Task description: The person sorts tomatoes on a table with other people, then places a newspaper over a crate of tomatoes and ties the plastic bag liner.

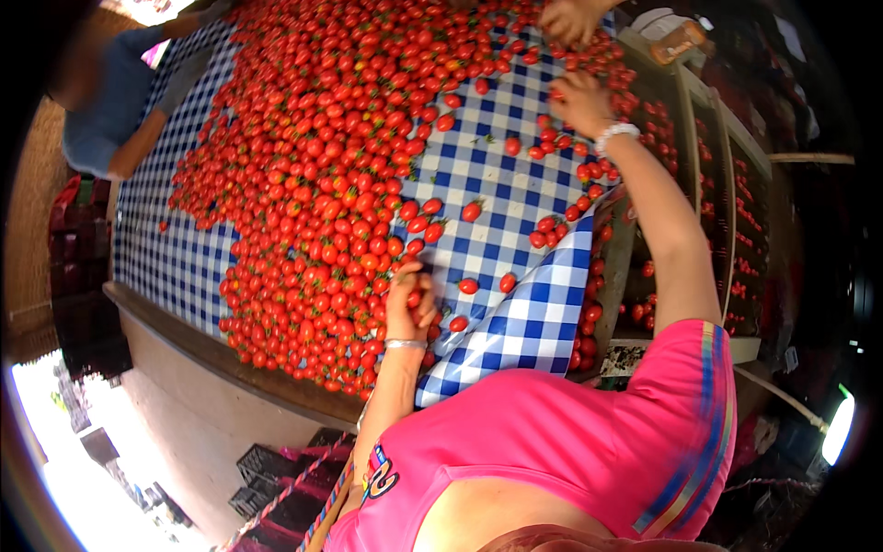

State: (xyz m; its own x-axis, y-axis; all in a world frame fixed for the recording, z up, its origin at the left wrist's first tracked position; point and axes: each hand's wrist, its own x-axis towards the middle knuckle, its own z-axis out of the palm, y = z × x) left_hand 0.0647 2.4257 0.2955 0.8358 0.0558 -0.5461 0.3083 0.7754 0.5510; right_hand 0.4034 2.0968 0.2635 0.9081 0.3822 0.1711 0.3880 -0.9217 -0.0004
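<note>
A large heap of small red cherry tomatoes [322, 166], some with green stems, lies on a blue-and-white checked cloth [478, 184]. My left hand [401, 308], a bracelet on its wrist, is at the heap's near right edge. Its fingers curl round a cherry tomato. Farther off to the right, my right hand [581, 106] wears a white beaded bracelet. Its fingers bend down over the cloth's right side, with a bit of red tomato showing at the tips. Several loose tomatoes [547, 230] lie between the hands.
Another person's hand [570, 20] works just beyond my right hand. At the far left, a person in a blue shirt [115, 101] leans over the cloth. Wooden-edged channels with tomatoes [639, 313] run along the right. Black crates [267, 469] stand below at left.
</note>
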